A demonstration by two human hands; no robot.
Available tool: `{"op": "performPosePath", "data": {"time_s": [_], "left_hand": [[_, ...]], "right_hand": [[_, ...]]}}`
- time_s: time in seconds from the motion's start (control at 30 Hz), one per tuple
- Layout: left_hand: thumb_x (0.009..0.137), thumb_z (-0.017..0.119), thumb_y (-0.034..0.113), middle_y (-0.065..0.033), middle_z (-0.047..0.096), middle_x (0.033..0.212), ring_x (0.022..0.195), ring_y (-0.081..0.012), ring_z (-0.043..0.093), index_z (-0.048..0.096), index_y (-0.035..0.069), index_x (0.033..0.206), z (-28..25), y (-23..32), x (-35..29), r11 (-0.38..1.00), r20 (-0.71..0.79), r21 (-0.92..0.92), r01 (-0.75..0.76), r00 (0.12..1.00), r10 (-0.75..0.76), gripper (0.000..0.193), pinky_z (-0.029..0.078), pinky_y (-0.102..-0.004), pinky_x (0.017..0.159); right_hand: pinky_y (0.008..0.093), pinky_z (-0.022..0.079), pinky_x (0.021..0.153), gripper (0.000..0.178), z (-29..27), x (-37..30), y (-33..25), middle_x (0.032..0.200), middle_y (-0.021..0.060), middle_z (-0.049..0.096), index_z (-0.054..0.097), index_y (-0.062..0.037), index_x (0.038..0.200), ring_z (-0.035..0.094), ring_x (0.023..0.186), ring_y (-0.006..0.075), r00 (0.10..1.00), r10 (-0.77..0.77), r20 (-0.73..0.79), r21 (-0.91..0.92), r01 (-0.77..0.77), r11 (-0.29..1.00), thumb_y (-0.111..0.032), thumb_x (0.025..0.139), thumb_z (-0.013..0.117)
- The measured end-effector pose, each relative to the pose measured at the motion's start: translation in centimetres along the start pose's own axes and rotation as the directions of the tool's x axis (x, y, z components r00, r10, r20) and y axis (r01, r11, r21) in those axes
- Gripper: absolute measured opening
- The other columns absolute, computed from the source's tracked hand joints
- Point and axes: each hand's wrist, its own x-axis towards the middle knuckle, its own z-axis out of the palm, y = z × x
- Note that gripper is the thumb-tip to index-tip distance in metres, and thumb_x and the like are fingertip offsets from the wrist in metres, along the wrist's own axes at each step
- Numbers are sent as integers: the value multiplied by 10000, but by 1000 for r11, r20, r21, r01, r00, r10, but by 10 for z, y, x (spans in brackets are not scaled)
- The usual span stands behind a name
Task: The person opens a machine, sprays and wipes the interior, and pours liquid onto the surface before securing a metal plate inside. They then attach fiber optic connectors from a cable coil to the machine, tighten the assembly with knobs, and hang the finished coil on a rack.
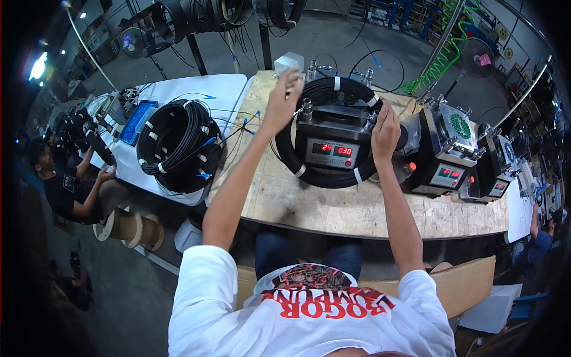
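A coil of black cable (289, 156), bound with white bands, rings a dark benchtop machine (304, 132) with a lit red display (332, 153). My right hand (386, 132) is closed over the coil's right side, beside the machine's upper right corner; the fingers partly hide the cable there. My left hand (282, 106) is raised at the coil's upper left, its fingers bent and slightly apart. Nothing shows in it, though the fingertips are somewhat blurred. Just beyond it stands a translucent plastic container (289, 62). Metal clamp posts (307, 110) rise from the machine.
More black cable coils (178, 143) with blue-tipped ends are piled on the white table at left, beside a blue tray (138, 122). Similar machines (446, 157) stand right on the wooden bench (285, 205). A co-worker (68, 178) is at far left. A green spiral hose (443, 53) hangs behind.
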Motion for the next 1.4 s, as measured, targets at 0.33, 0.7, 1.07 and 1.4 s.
{"op": "performPosePath", "data": {"time_s": [0.33, 0.7, 1.07, 1.4], "left_hand": [[953, 633, 239, -161, 576, 1336, 1081, -392, 607, 503, 23, 1007, -32, 2, -59, 679, 126, 639, -361, 920, 371, 258, 525, -434, 834], [974, 581, 321, -156, 526, 1264, 1178, -376, 497, 624, -6, 812, -23, 12, -66, 583, 53, 761, -285, 923, 382, 367, 395, -475, 973], [1007, 504, 249, -183, 458, 1387, 1250, -394, 441, 713, -35, 842, 5, 19, -80, 732, 9, 638, -239, 953, 304, 389, 337, -494, 1050], [923, 607, 518, -216, 402, 1463, 1328, -418, 374, 687, 39, 950, 16, 10, -72, 838, -81, 533, -121, 978, 192, 486, 288, -549, 1045]], "right_hand": [[413, 473, 945, 345, 1, -12, -3, 1180, 198, 663, 610, 11, 1242, 619, 1092, 371, 999, -39, -7, -12, 38, 999, -197, 1064, 400], [415, 456, 971, 341, -3, -16, 3, 1227, 173, 654, 595, 7, 1267, 618, 1112, 343, 999, -45, -2, -35, 44, 998, -184, 1061, 403], [413, 458, 961, 330, 0, -17, 2, 1204, 172, 662, 601, 9, 1261, 620, 1098, 343, 998, -66, -18, -45, 66, 997, -171, 1050, 422], [409, 442, 974, 281, -12, -26, 1, 1208, 169, 638, 611, -14, 1242, 578, 1129, 337, 994, 81, -70, 130, -71, 989, -94, 984, 532]]}}
